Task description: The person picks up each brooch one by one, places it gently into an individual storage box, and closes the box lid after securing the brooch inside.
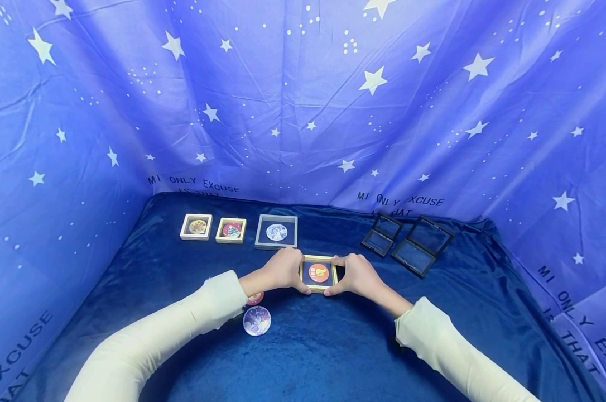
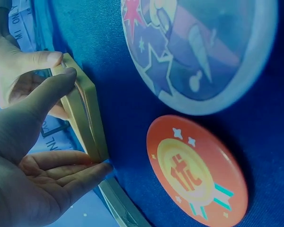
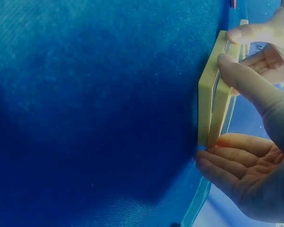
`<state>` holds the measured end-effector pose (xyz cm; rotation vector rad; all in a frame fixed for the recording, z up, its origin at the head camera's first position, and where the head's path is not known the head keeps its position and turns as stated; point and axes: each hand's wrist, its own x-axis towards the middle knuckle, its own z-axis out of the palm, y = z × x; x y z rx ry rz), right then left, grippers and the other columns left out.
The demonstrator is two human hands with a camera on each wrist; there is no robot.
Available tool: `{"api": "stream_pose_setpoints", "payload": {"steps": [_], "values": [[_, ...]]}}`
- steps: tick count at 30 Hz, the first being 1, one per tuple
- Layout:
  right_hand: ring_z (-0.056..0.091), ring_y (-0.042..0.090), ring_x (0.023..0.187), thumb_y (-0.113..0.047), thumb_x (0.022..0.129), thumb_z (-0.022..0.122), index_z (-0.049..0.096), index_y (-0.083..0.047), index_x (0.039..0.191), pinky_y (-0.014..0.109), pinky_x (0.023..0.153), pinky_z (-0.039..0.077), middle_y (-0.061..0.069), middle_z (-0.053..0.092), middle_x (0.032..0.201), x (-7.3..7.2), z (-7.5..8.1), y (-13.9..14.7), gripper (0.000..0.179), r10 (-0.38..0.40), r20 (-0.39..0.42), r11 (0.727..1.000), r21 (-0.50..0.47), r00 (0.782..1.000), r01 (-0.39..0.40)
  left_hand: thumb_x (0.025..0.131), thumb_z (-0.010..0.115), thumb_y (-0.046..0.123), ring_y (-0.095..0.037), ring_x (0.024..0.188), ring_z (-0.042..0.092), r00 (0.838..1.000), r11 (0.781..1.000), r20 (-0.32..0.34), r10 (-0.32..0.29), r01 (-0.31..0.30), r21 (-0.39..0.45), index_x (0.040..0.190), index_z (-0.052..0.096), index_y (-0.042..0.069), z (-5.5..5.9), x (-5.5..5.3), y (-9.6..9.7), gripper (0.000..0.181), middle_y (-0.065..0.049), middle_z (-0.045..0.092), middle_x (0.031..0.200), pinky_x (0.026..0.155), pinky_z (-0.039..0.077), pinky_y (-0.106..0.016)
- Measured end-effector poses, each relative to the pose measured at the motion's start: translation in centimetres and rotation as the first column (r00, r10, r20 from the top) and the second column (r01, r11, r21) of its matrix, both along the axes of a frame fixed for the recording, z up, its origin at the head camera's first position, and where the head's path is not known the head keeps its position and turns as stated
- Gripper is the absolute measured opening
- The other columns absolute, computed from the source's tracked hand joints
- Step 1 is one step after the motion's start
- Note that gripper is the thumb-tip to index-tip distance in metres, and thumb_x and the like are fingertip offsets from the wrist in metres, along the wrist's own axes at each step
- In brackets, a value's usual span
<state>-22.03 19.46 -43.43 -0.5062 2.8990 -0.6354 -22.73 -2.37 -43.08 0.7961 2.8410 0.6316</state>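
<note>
A gold-rimmed display frame (image 1: pixel 319 258) lies low on the blue cloth with an orange round badge (image 1: pixel 318 272) in its middle. My left hand (image 1: pixel 283 269) grips its left side, thumb at the near corner and fingers at the far one. The right side is gripped likewise by my right hand (image 1: pixel 359 274). In the left wrist view a narrow slit runs between the two halves of the frame (image 2: pixel 95 123), with both thumbs at the slit. The right wrist view shows that same slit along the frame (image 3: pixel 206 104).
A purple badge (image 1: pixel 256 321) lies near my left forearm, beside a red badge (image 1: pixel 255 298) partly hidden by the wrist. Behind stand a white frame (image 1: pixel 196 237), a gold frame (image 1: pixel 230 240) and a grey frame (image 1: pixel 275 245), each holding a badge. Two black frames (image 1: pixel 380 241) (image 1: pixel 414 257) stand opened at right.
</note>
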Motion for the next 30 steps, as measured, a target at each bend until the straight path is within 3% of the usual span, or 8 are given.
{"api": "stream_pose_setpoints", "payload": {"steps": [9,15,23,30], "values": [[0.068,0.024,0.095,-0.041,0.060,0.098,0.067,0.000,0.130,0.033,0.074,0.052,0.024,0.067,0.130,0.23,0.05,-0.15,0.086,-0.002,-0.017,1.000,-0.008,1.000,0.002,0.062,0.098,0.039,-0.009,0.052,0.048,1.000,1.000,0.000,0.003,-0.003,0.001,0.066,0.061,0.011,-0.38,-0.05,0.07,0.046,0.006,0.054,0.055,0.049,0.038,-0.022],[0.065,0.021,0.087,-0.040,0.061,0.098,0.066,0.000,0.131,0.032,0.072,0.051,0.025,0.068,0.128,0.25,0.06,-0.27,0.087,-0.002,-0.019,1.000,0.013,1.000,0.002,0.061,0.099,0.038,-0.008,0.050,0.047,1.000,1.000,-0.005,0.006,-0.006,-0.002,0.063,0.060,0.011,-0.34,-0.02,0.12,0.047,0.007,0.052,0.053,0.048,0.037,-0.022],[0.071,0.032,0.098,-0.037,0.059,0.099,0.068,0.000,0.130,0.040,0.077,0.056,0.026,0.066,0.130,0.50,-0.31,-0.37,0.086,0.013,-0.064,1.000,0.023,0.998,-0.012,0.058,0.100,0.038,-0.011,0.053,0.050,0.998,0.999,-0.062,-0.003,0.000,-0.038,0.065,0.061,0.012,-0.32,0.20,0.28,0.047,0.007,0.053,0.054,0.052,0.042,-0.027],[0.072,0.032,0.096,-0.036,0.058,0.100,0.068,0.000,0.129,0.038,0.074,0.056,0.027,0.066,0.131,0.55,-0.39,-0.40,0.086,0.007,-0.070,1.000,0.005,0.998,-0.007,0.059,0.100,0.038,-0.011,0.055,0.052,0.998,0.999,-0.066,0.007,-0.010,-0.046,0.066,0.062,0.012,-0.53,0.21,0.35,0.046,0.007,0.054,0.055,0.054,0.044,-0.029]]}}
